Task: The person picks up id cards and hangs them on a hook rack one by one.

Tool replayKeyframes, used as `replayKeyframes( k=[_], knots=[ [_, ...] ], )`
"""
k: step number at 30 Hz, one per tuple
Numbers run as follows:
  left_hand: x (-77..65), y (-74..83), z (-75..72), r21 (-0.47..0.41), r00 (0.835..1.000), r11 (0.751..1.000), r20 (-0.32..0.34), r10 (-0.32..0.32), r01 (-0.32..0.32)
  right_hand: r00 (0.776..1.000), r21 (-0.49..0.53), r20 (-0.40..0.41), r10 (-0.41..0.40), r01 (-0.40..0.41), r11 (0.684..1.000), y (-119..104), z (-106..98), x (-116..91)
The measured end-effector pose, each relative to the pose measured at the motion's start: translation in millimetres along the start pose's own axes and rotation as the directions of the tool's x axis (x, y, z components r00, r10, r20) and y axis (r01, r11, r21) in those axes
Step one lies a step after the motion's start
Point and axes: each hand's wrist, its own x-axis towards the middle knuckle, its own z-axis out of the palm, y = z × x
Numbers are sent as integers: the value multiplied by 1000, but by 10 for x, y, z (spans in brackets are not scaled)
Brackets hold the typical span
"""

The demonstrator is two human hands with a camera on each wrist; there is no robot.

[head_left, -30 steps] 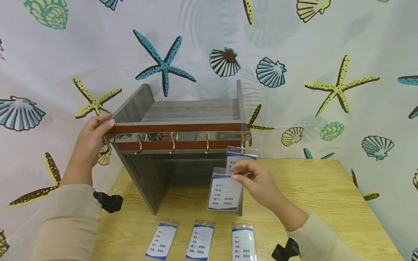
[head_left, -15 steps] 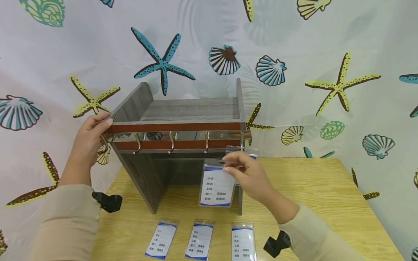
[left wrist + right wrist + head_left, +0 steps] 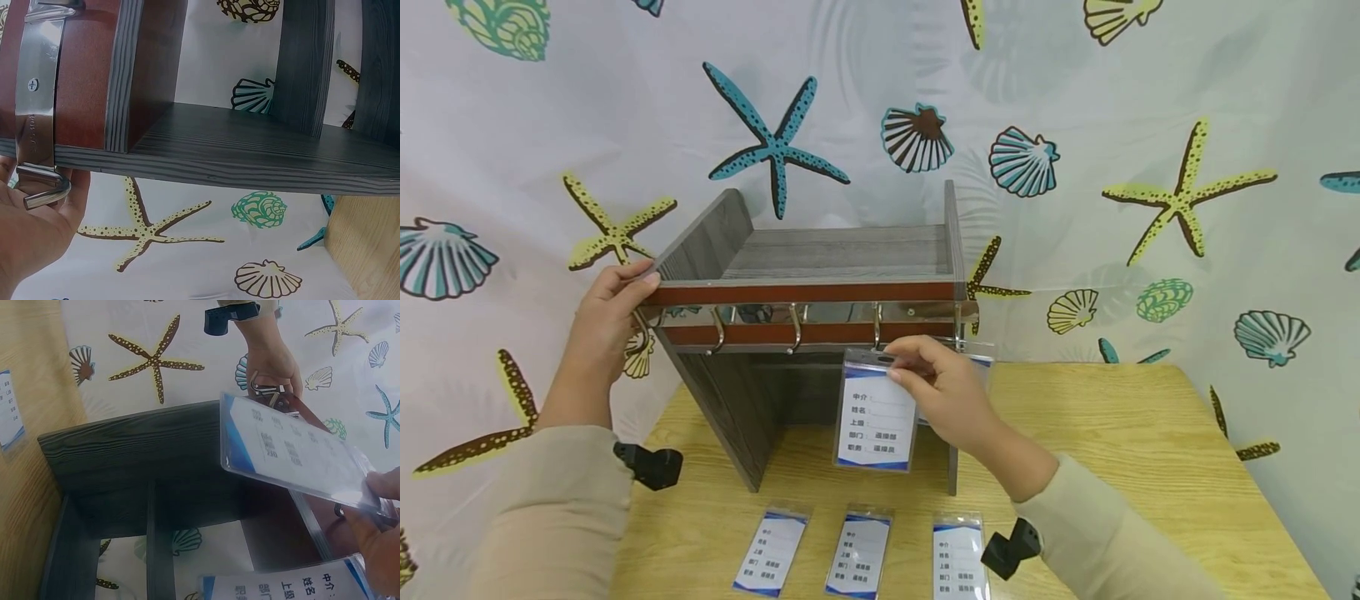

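Note:
My right hand [image 3: 943,392] pinches a clear-sleeved ID badge [image 3: 876,421] by its top edge, near the slot. The badge hangs upright just under a hook [image 3: 877,321] on the front rail of a grey wooden shelf rack [image 3: 812,292]. Behind that hand, a second ID badge [image 3: 284,587] hangs at the rail's right end, mostly hidden in the head view. My left hand [image 3: 606,312] grips the rack's front left corner, thumb along the brown strip, beside the end hook [image 3: 47,194].
On the wooden table [image 3: 1112,458], three more badges lie in a row before the rack: a left one [image 3: 771,553], a middle one [image 3: 859,554] and a right one [image 3: 961,558]. A cloth printed with starfish and shells [image 3: 850,50] covers the wall behind.
My right hand has carried its badge leftward and slightly up, from in front of the hanging badge to below the neighbouring hook. The left hand keeps its grip on the rack.

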Motion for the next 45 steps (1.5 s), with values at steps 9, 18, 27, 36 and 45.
replayKeyframes(
  k=[9,18,27,36,45],
  knots=[
    [-16,-22,-14,-57,1000,998,9,7,-6,999,-43,-20,44,-44,998,-27,83,81],
    [-7,-17,-4,-40,1000,999,10,12,-12,988,-45,-10,156,-156,987,-52,113,120],
    [-2,-15,4,-51,1000,999,12,19,-18,989,-31,-36,145,-146,989,-49,129,125],
    [-15,-14,16,-35,1000,999,7,27,-27,991,-44,-74,110,-114,993,-39,151,128],
    [-8,-24,13,-31,999,999,12,40,-40,995,-113,-66,68,-75,991,-46,149,146]
  ],
)
